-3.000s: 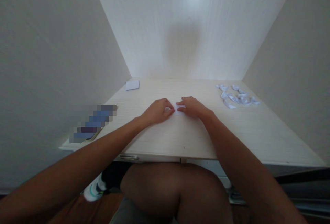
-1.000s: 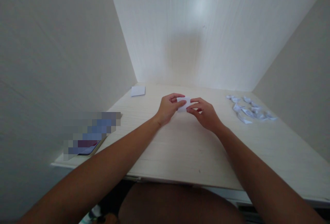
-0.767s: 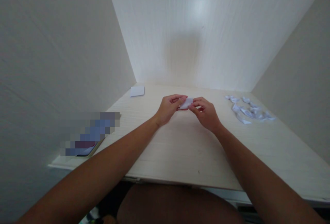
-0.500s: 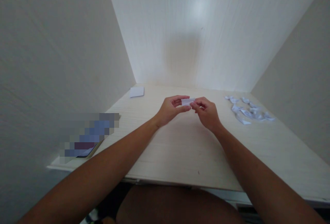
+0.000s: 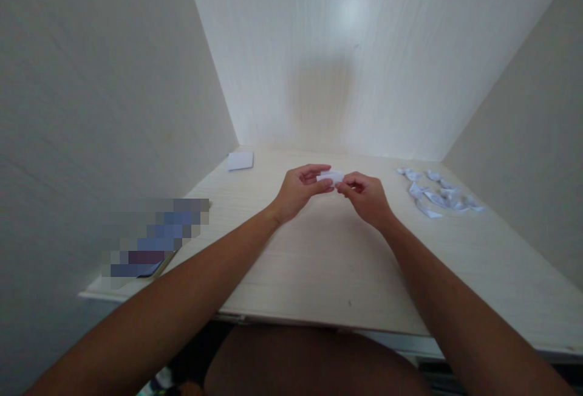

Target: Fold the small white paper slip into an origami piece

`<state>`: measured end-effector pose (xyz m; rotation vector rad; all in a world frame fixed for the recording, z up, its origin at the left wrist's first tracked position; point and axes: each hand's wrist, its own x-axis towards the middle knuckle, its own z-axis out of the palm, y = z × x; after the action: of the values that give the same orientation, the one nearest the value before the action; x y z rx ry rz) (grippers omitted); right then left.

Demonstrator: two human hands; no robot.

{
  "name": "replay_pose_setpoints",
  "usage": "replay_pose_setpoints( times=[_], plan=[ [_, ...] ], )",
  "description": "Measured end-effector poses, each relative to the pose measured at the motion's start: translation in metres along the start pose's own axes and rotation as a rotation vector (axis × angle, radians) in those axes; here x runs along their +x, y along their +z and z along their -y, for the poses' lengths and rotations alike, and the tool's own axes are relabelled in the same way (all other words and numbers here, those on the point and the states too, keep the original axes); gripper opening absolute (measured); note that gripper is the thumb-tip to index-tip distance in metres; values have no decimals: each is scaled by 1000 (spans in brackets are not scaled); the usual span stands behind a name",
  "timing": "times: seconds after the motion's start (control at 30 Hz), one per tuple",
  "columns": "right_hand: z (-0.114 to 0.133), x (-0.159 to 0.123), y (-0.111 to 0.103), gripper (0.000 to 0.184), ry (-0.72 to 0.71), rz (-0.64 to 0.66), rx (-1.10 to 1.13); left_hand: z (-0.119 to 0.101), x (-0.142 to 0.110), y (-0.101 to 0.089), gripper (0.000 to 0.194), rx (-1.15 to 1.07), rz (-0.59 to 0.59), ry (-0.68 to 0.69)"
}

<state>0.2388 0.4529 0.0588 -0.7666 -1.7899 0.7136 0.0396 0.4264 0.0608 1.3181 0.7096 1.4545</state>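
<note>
A small folded piece of white paper [image 5: 331,175] is held between my two hands, a little above the pale tabletop [image 5: 310,262]. My left hand [image 5: 304,184] grips its left end, with the thumb in front and the fingers behind. At the right end, my right hand [image 5: 363,194] pinches the paper between thumb and curled fingers. The fingers partly cover the paper, so its exact fold cannot be made out.
Several folded and twisted white paper pieces [image 5: 437,195] lie in a loose group at the right. A white paper stack [image 5: 240,161] rests in the back left corner. A blurred-out flat object [image 5: 159,244] lies by the left wall. Panels enclose the desk on three sides.
The paper sits slightly further left and looks more folded over. My left hand has shifted a little to the left, and both hands keep hold of the paper.
</note>
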Motion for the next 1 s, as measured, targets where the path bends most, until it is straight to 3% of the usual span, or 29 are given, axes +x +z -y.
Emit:
replay_pose_setpoints(
  times=[0.37, 0.6, 1.0],
  plan=[
    [14, -2, 12, 30, 152, -137, 269, -8, -2, 7, 43, 84, -67, 64],
    [16, 0, 15, 42, 171, -172, 399, -11, -3, 10, 38, 175, -117, 109],
    [16, 1, 13, 36, 119, -160, 332, -12, -5, 10, 39, 128, -91, 102]
  ],
)
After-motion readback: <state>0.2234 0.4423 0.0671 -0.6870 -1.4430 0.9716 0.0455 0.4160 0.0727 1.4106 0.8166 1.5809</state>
